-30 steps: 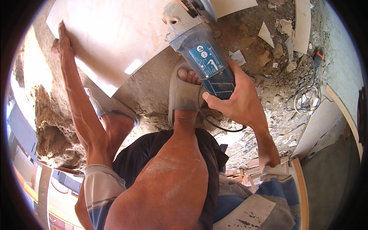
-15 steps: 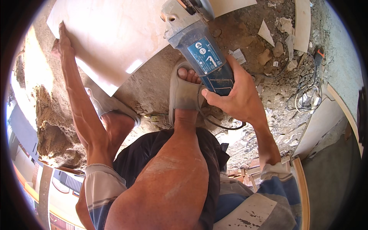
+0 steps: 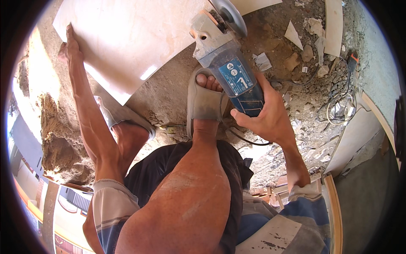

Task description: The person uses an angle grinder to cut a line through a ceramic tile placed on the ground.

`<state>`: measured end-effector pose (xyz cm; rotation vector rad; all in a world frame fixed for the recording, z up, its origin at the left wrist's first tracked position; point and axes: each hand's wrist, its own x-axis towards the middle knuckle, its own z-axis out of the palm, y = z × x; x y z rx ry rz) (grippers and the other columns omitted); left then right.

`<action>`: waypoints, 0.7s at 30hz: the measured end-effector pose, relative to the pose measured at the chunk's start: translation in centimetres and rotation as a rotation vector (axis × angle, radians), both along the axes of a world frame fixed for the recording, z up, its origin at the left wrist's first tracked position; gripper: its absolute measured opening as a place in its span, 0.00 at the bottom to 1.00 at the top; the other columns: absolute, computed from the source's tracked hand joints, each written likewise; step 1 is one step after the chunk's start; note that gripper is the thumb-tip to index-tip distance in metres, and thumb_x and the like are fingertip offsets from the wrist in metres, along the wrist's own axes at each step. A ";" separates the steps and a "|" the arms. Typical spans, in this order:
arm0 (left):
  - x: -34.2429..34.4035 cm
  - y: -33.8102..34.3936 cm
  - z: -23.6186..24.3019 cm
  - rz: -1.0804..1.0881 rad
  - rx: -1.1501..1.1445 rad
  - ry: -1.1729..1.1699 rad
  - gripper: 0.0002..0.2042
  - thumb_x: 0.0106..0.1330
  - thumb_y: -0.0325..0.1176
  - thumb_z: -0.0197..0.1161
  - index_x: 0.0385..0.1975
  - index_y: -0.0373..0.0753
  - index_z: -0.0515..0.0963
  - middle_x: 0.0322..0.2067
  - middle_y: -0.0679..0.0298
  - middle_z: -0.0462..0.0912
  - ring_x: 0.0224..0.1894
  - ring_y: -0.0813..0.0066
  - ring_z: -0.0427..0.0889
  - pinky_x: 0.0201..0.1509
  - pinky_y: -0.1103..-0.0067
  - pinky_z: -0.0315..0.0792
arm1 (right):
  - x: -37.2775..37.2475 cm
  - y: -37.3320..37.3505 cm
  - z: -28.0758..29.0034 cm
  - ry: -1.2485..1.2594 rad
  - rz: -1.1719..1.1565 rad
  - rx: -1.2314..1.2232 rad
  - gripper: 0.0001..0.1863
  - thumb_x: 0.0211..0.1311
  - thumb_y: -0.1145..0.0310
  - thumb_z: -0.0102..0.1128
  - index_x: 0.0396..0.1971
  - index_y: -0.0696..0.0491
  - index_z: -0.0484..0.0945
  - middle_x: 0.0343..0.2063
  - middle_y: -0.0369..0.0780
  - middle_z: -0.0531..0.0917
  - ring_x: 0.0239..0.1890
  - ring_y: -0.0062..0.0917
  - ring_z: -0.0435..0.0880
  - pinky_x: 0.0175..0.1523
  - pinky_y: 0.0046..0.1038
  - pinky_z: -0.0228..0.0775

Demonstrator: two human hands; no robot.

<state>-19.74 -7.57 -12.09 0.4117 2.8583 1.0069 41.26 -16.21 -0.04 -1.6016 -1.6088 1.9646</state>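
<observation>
My right hand (image 3: pixel 270 116) is wrapped round the rear body of a blue angle grinder (image 3: pixel 234 72). The grinder's metal head and disc (image 3: pixel 231 17) point away from me, close to the right side of a large glossy cream tile (image 3: pixel 122 38). At the tile's left edge, my left hand (image 3: pixel 71 46) grips it, with one finger lying along the top; the rest of those fingers are partly hidden. The grinder's black cord (image 3: pixel 249 142) hangs from its rear end, below my right hand.
My sandalled feet (image 3: pixel 205 101) are just below the tile's near edge. Broken tile pieces (image 3: pixel 293 35) and rubble lie to the right. A coiled cable (image 3: pixel 338 112) rests beside the wall (image 3: pixel 380 55). A rough earthen lump (image 3: pixel 63 148) stands at the left.
My right hand has shifted the grinder slightly right and toward me, so more of its disc shows. The left hand and the tile have hardly moved.
</observation>
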 end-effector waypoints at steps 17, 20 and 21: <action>-0.7 -0.7 -0.7 -0.020 0.106 -0.048 0.35 0.63 0.63 0.85 0.30 0.27 0.88 0.35 0.52 0.92 0.38 0.62 0.91 0.46 0.64 0.91 | -2.3 1.9 -0.3 0.026 -0.078 0.022 0.36 0.56 0.62 0.83 0.62 0.60 0.78 0.43 0.46 0.92 0.44 0.29 0.93 0.54 0.36 0.85; 1.5 -0.5 0.2 -0.016 0.052 -0.105 0.36 0.64 0.63 0.84 0.35 0.25 0.88 0.40 0.49 0.93 0.41 0.62 0.91 0.49 0.63 0.92 | -2.8 2.5 0.1 0.052 -0.077 0.086 0.35 0.57 0.63 0.83 0.62 0.59 0.78 0.42 0.46 0.92 0.44 0.29 0.94 0.55 0.36 0.85; 2.4 -0.5 0.6 -0.016 0.065 -0.099 0.36 0.64 0.63 0.84 0.34 0.25 0.88 0.40 0.49 0.93 0.41 0.62 0.91 0.49 0.62 0.92 | -2.9 2.9 -0.1 0.046 -0.068 0.099 0.35 0.57 0.64 0.83 0.62 0.59 0.78 0.42 0.46 0.93 0.44 0.29 0.94 0.55 0.35 0.85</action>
